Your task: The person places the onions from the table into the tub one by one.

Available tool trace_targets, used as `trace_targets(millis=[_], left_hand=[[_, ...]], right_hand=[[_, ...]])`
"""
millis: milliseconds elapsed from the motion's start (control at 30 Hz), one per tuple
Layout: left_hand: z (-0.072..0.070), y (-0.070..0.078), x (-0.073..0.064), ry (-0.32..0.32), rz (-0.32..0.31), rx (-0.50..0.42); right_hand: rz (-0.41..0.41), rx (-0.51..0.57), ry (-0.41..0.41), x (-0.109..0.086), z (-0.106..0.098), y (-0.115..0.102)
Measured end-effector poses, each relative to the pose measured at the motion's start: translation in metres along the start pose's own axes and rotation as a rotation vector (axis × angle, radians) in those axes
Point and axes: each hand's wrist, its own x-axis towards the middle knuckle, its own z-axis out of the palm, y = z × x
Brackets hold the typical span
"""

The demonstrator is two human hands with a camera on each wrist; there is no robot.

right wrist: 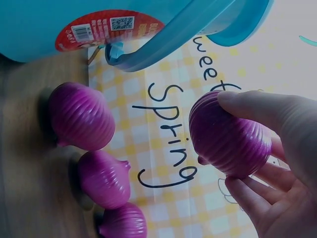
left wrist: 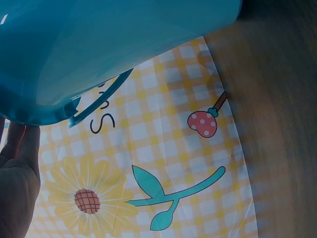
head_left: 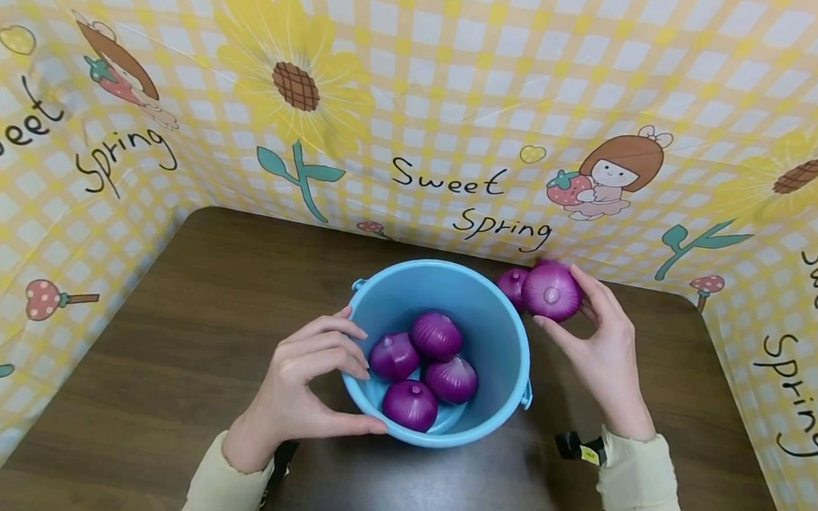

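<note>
My left hand point(head_left: 303, 382) holds the light-blue bucket point(head_left: 498, 339) at its left side, fingertips over the rim and thumb along the near edge. Several purple onions point(head_left: 410, 406) lie at the bottom of the bucket. To the right of it, my right hand point(head_left: 603, 345) grips another onion point(head_left: 552, 292) between thumb and fingers. The right wrist view shows this held onion point(right wrist: 230, 134) raised above the table. Three more onions stand in a row on the table there: a near one point(right wrist: 81, 116), a middle one point(right wrist: 105, 178) and a far one point(right wrist: 124, 221), partly cut off.
The bucket's handle point(right wrist: 153, 49) hangs down its outside, by a red label point(right wrist: 106, 29). Under everything is a dark wooden table point(head_left: 186, 328). A yellow checked cloth point(head_left: 447, 94) with flowers and lettering walls in the table's back and sides.
</note>
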Motion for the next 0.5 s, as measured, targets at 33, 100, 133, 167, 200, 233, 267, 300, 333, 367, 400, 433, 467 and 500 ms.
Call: trace_targets(millis=[33,100,133,167,200,233,267,300,333,367,400,433,467,500], left_hand=[[0.000,0.000,0.000,0.000,0.001,0.000],[0.000,0.000,0.000,0.000,0.002,0.001],[0.000,0.000,0.000,-0.001,0.002,0.002],[0.000,0.000,0.001,-0.001,0.002,0.003],[0.000,0.000,0.001,-0.001,0.003,0.003],[0.000,0.000,0.001,-0.001,0.003,0.004],[0.000,0.000,0.001,-0.001,0.003,0.004],[0.000,0.000,0.001,-0.001,0.002,0.005],[0.000,0.000,0.001,-0.002,0.001,0.004],[0.000,0.000,0.001,-0.002,0.001,0.003],[0.000,0.000,0.000,-0.002,0.001,0.003],[0.000,0.000,0.000,-0.002,0.000,0.003],[0.000,0.000,0.000,-0.002,0.000,0.002],[0.000,0.000,0.000,-0.002,-0.001,0.002]], right_hand=[[-0.004,0.003,0.002,0.000,0.000,-0.001],[-0.011,0.005,0.007,0.000,-0.001,-0.003],[-0.015,0.005,0.009,0.000,-0.001,-0.004],[-0.020,0.006,0.011,0.000,-0.001,-0.006],[-0.023,0.006,0.013,0.000,-0.002,-0.007],[-0.025,0.007,0.015,0.000,-0.002,-0.009],[-0.027,0.006,0.016,0.000,-0.002,-0.010],[-0.028,0.009,0.017,0.000,-0.002,-0.011],[-0.029,0.009,0.018,0.000,-0.003,-0.013],[-0.029,0.011,0.019,0.000,-0.003,-0.014],[-0.030,0.013,0.019,0.000,-0.003,-0.016],[-0.031,0.014,0.020,0.000,-0.004,-0.017],[-0.033,0.014,0.021,-0.001,-0.004,-0.018],[-0.036,0.014,0.022,-0.001,-0.004,-0.019]])
